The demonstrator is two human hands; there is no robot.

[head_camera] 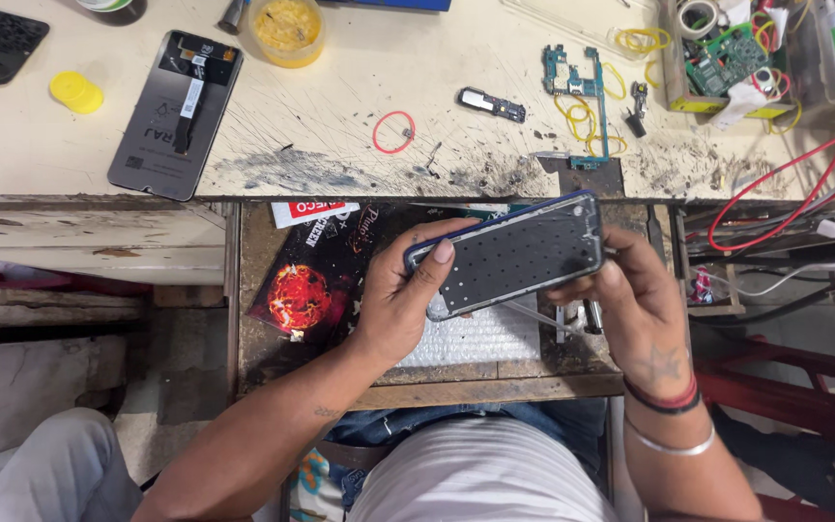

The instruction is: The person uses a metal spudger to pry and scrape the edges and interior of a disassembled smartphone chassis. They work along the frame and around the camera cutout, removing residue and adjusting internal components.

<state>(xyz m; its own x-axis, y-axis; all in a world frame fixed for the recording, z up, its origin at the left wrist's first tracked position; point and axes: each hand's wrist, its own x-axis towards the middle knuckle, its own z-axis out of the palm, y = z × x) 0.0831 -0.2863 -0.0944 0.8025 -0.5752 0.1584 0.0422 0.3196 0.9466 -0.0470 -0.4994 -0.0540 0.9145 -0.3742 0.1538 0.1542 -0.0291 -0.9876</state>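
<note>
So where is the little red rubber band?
In the head view, the red rubber band lies on the worktop, upper middle, between the grey phone screen panel and the small black part.

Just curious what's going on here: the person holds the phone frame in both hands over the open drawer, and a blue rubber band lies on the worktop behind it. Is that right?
Nearly. The rubber band on the worktop is red, not blue, as the head view shows. The rest holds: the left hand and right hand both hold the phone frame over the open drawer.
</note>
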